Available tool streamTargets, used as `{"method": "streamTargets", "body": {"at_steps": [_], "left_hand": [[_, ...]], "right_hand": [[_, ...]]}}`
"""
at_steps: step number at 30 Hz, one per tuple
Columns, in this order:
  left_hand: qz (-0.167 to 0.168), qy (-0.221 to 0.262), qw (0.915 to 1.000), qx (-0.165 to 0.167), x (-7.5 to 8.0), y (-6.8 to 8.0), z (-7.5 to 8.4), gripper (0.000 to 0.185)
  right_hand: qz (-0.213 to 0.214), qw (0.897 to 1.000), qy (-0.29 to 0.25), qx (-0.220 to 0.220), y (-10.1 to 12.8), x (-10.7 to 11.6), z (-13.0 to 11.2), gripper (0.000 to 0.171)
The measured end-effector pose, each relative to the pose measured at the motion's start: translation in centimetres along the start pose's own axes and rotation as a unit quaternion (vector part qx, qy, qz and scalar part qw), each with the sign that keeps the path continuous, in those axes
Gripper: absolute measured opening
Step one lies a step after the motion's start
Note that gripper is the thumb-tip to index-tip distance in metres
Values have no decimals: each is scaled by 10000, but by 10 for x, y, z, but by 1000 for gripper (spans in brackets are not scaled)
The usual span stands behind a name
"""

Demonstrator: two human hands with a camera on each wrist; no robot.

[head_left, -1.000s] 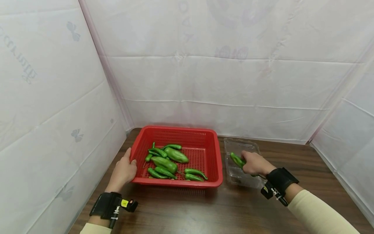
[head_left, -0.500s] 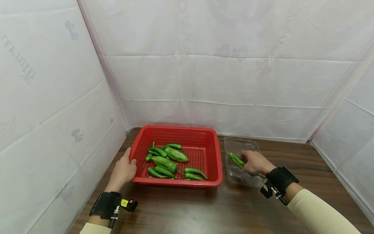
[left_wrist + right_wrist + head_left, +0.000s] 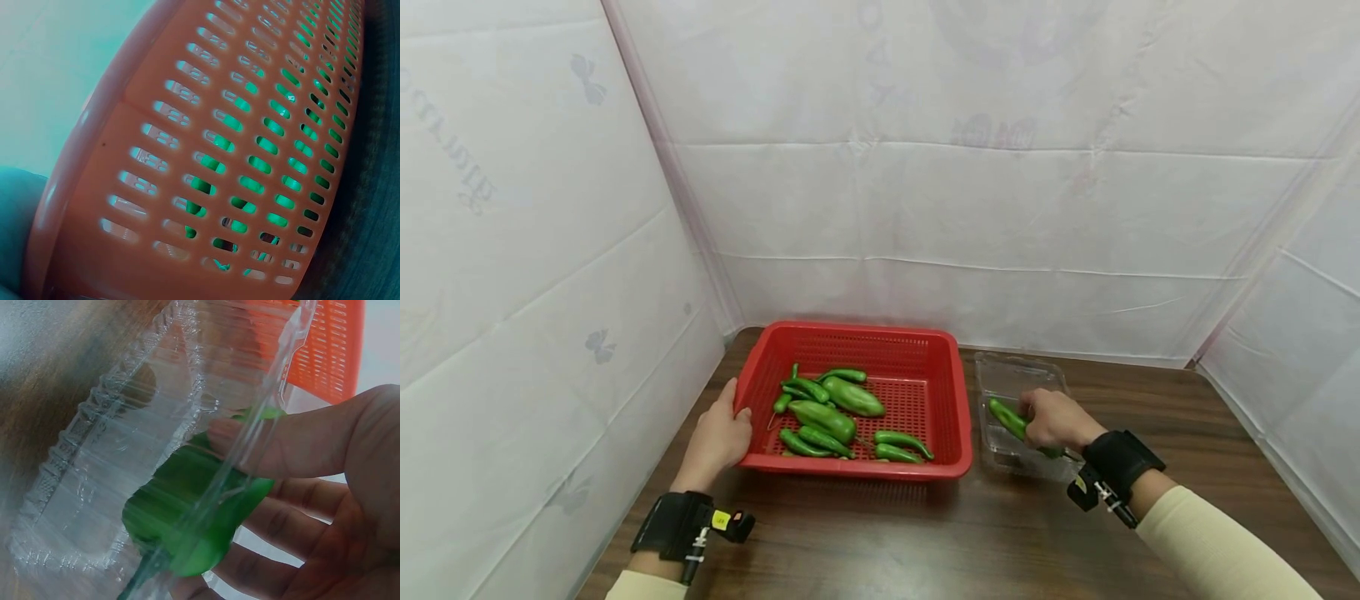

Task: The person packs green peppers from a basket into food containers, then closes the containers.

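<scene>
In the head view my right hand [image 3: 1056, 421] grips a green pepper [image 3: 1006, 417] at the clear plastic clamshell container [image 3: 1000, 379]. The right wrist view shows the thumb along one side of the pepper [image 3: 187, 500] and the fingers under the other, its stem toward the bottom. The container's ridged wall [image 3: 94, 506] lies around it; whether the pepper touches the bottom is unclear. At the left, my left hand [image 3: 715, 437] holds the side rim of a red slotted basket [image 3: 850, 470]. Several green peppers [image 3: 822, 421], large and slender, lie in the basket.
Basket and container stand side by side on a dark wood-grain table [image 3: 865, 542]. White sheeting [image 3: 880, 208] hangs close behind and on both sides. Each wrist wears a black strap with a small camera, such as the left wrist camera [image 3: 733, 525].
The pepper in my right hand has dipped and turned slightly, so more of its stem end shows below the hand. My left hand and the basket have stayed in place.
</scene>
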State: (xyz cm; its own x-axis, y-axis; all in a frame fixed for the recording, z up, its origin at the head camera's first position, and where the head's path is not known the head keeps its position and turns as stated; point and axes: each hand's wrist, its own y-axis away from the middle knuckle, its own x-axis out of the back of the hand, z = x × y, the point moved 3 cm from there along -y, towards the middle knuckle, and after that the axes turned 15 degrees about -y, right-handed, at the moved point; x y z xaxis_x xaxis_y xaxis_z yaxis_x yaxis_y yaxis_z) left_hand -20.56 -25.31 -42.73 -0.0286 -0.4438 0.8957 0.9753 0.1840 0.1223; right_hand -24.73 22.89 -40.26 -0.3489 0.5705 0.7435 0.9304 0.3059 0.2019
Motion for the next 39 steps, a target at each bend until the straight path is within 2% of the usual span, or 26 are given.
{"method": "streamTargets", "body": {"at_steps": [9,18,26,33,39], "left_hand": [[-25,-22,10000,31,-1,0,0,69],[0,-1,10000,5,0,1,0,69],[55,8,10000,-49,0,2,0,69],[81,51,9999,-86,0,1,0,69],[182,13,9997,-174,0,1,-1,67]], "right_hand": [[-58,9998,22,-170,-2,-5,5,24],[-25,9997,230,-71,-2,-11,7,29],[-108,9993,316,-171,-4,-15,8,30],[-132,9985,528,-31,-4,-18,6,31],[-258,9989,369,-127,-6,-22,9,38]]}}
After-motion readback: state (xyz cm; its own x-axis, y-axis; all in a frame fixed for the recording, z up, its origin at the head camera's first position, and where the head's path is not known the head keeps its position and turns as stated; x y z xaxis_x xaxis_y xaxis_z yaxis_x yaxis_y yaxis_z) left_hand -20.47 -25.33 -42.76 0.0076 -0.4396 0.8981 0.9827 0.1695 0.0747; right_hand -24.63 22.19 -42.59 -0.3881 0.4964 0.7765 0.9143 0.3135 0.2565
